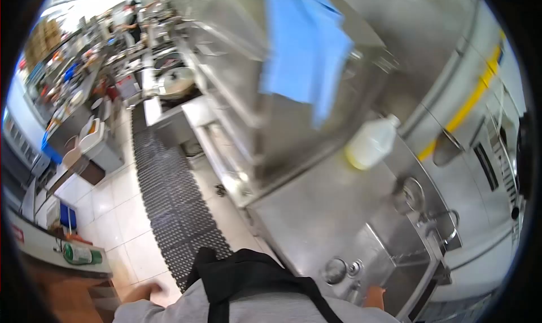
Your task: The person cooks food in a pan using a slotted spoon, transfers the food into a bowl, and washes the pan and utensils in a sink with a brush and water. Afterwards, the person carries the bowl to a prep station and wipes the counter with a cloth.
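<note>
My left hand (pixel 148 291) hangs at my side above the tiled floor, smeared by motion, so its fingers cannot be made out. Low in the view, my right hand (pixel 375 296) shows only in part beside the steel sink (pixel 402 280); its fingers are hidden. Closest to it on the steel counter (pixel 305 221) are a round metal lid or bowl (pixel 334 270) and a small round metal fitting (pixel 354 267). Farther back on that counter stands a translucent jug (pixel 372 142) with yellowish liquid at its bottom.
A blue cloth (pixel 307 52) drapes over a steel cabinet (pixel 226 40). A faucet (pixel 443 224) is at the sink, and a strainer (pixel 449 148) hangs on the wall. Black matting (pixel 169 187) runs along the aisle, past a white bin (pixel 101 145) towards a person (pixel 133 22).
</note>
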The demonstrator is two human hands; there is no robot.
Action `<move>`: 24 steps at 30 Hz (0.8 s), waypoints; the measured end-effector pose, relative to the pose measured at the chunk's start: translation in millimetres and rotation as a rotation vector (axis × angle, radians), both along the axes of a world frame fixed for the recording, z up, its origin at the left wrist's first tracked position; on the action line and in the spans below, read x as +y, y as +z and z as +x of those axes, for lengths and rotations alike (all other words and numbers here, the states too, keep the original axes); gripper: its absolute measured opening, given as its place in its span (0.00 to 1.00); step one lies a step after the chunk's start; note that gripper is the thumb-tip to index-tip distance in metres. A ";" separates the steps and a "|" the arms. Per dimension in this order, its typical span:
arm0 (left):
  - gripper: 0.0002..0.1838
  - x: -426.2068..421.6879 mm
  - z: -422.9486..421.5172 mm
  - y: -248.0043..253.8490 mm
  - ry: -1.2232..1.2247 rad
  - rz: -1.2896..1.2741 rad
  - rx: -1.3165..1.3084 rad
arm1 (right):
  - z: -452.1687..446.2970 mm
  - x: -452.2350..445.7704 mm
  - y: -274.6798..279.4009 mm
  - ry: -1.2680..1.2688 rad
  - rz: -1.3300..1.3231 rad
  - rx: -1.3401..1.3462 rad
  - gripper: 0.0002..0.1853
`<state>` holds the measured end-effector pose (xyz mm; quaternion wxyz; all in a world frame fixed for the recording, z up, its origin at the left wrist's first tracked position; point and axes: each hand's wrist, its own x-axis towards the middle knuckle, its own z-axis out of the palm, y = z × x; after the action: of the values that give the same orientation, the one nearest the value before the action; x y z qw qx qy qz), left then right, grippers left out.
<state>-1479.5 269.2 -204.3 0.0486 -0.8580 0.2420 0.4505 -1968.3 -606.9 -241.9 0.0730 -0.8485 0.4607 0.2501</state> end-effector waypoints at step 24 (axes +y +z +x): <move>0.19 364.7 258.4 57.1 1.265 -0.262 -0.864 | 840.7 595.3 4.8 0.958 0.596 0.260 0.11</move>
<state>-1221.0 633.9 -147.2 -0.2296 -0.9311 -0.2830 -0.0142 -1127.6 -11.6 -237.1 0.1302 -0.8675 -0.0601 0.4764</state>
